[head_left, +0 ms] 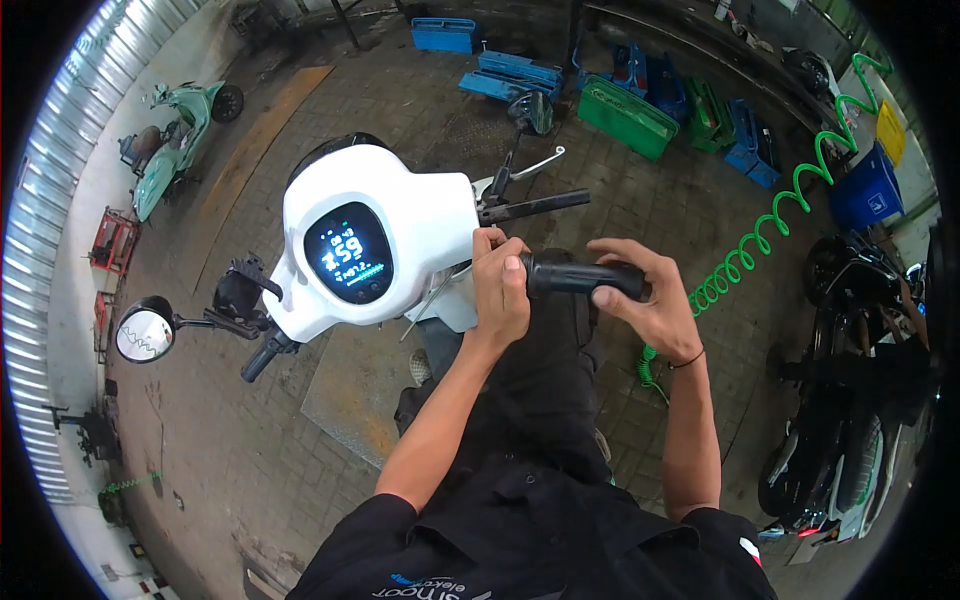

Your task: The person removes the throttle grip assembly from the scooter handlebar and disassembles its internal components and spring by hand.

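Observation:
In front of my body I hold a black throttle grip (572,275), a ribbed-looking cylinder lying roughly level and apart from the handlebar. My left hand (500,285) is closed on its left end, thumb on top, close to the white scooter housing. Around its right end, the thumb and fingers of my right hand (650,300) are curved, gripping it. Just above, the bare black handlebar end (540,206) sticks out from the white scooter front (420,215), beside a silver brake lever (538,164). The lit dashboard display (348,255) shows digits.
A round mirror (146,336) and the other handlebar grip (262,358) extend to the left. Blue and green toolboxes (625,115) stand at the back. A coiled green hose (745,250) hangs at right, near a parked black scooter (830,430). A mint-green scooter (180,140) stands far left.

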A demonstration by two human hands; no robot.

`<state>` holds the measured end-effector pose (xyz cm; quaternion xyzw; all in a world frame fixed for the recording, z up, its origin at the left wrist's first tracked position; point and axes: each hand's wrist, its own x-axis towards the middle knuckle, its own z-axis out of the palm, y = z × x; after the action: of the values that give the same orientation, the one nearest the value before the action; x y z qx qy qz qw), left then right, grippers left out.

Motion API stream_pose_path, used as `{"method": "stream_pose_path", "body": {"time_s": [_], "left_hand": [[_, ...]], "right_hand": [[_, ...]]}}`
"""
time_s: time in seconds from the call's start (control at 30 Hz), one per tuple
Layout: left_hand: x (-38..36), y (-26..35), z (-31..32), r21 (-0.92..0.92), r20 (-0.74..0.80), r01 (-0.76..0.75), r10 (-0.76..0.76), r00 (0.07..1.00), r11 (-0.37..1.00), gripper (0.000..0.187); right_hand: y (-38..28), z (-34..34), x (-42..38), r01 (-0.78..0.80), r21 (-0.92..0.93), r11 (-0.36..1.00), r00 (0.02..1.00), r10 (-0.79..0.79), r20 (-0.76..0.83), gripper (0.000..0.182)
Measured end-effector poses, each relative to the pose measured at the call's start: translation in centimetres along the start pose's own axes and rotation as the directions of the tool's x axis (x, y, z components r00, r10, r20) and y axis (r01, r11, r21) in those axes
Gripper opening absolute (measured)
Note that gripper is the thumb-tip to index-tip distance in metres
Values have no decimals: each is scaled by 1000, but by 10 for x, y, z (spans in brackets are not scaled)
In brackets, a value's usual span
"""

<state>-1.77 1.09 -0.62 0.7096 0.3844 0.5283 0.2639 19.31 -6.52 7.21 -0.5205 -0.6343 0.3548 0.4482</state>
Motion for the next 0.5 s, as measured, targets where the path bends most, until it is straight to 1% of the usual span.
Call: {"method": "stream_pose_path", "body": {"time_s": [0.03,0.07,0.13,0.27,0.33,0.5], "left_hand": [[0,-1,0,0,0,-4,4,1000,1000,61],[-2,-1,0,0,-1,0,0,1000,1000,61],[0,-1,1,-41,-65,-67,64,996,997,57],[-1,-3,0,-3,-12,-18,18,1000,1000,58],[-2,-1,-3,-11,-13,-11,11,1000,1000,58],[-3,-3,-1,-10,-9,-2,2,1000,1000,59]], "right_hand": [[1,-2,-1,-41,45,998,999,41,-6,59],[2,-3,-4,-44,45,998,999,44,-2,59],[2,-5,-8,-154,224,962,986,163,-20,59],[10,-15,-12,-198,219,955,980,198,20,60],[4,-14,-15,-235,284,930,970,242,12,59],[12,-16,-17,-225,263,938,972,233,0,55]]}}
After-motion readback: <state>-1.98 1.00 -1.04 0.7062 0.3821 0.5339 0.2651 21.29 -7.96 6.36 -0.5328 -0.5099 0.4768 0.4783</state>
